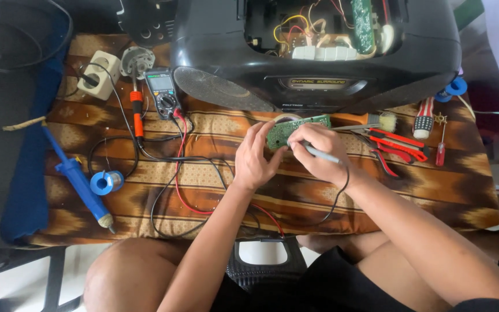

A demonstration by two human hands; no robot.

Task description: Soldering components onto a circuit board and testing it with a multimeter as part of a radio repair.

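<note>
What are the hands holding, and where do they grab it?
The left hand grips the green circuit board by its lower left edge. The right hand pinches a grey probe near its tip.

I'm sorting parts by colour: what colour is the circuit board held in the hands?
Green; the circuit board shows best in the head view, between the left hand and right hand.

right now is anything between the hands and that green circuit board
Nothing visible. The left hand grips the green circuit board by its near edge, and the right hand rests over it holding a grey probe whose tip is hidden under the fingers. The black cable trails behind the wrist.
</note>
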